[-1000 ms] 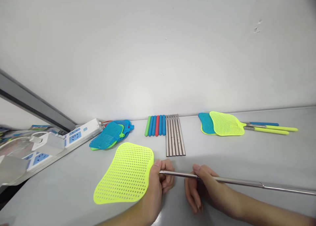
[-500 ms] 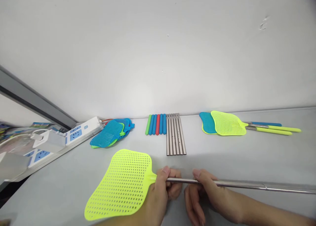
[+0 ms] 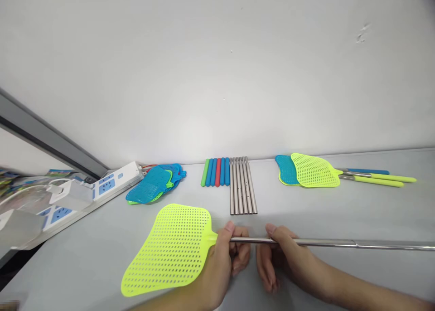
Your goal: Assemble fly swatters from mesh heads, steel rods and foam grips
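Observation:
A yellow-green fly swatter [image 3: 170, 247] with a perforated paddle lies across the front of my view, its long metal rod [image 3: 326, 242] running out past the right edge. My left hand [image 3: 227, 254] is closed around the rod right beside the paddle's neck. A short way to the right, my right hand [image 3: 280, 254] grips the same rod between thumb and fingers. The rod's far end is out of view. Just beyond my hands lies a row of several bare metal rods [image 3: 242, 188].
Several coloured handle grips [image 3: 215, 172] lie beside the metal rods. Loose swatter heads [image 3: 149, 185] are stacked at the left, near a white power strip [image 3: 117, 179] with plugged-in adapters. Swatters with handles [image 3: 314, 170] rest by the wall at the right.
The rod's right part has swung up, so the rod lies more level. The paddle has shifted slightly right and up. Both hands keep their hold.

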Action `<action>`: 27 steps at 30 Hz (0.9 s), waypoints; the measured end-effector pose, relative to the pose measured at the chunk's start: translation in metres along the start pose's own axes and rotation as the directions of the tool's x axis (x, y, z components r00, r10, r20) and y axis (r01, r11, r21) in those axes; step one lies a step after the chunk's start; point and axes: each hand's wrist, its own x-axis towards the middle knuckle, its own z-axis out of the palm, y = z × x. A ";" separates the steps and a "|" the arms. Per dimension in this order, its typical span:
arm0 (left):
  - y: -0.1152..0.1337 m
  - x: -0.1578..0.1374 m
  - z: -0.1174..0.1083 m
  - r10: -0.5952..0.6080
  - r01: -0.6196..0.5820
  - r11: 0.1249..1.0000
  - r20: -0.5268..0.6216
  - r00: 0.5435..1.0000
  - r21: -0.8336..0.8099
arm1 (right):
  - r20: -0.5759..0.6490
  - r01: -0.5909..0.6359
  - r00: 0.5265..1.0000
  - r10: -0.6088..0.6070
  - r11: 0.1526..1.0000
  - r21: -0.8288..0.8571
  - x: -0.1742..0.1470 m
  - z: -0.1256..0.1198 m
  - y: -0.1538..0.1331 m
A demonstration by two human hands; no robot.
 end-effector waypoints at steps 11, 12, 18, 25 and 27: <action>0.015 0.004 0.007 0.155 -0.215 0.934 -0.218 0.964 -0.286 | -0.187 -0.009 0.982 0.027 0.996 0.094 0.004 0.001 -0.004; 0.017 0.005 0.008 0.158 -0.246 0.923 -0.292 0.943 -0.296 | -0.192 -0.009 0.981 0.029 0.995 0.103 0.004 0.002 -0.004; 0.023 0.005 0.011 0.140 -0.292 0.924 -0.490 0.861 -0.249 | -0.182 -0.004 0.983 0.023 0.994 0.105 0.003 0.002 -0.001; 0.012 0.009 0.004 0.271 -0.326 0.945 -0.482 0.833 -0.033 | -0.172 0.041 0.985 -0.023 0.994 0.102 0.003 0.001 -0.002; 0.011 0.010 0.002 0.264 -0.315 0.948 -0.456 0.850 -0.038 | -0.171 0.079 0.983 -0.066 0.995 0.069 0.002 0.000 -0.001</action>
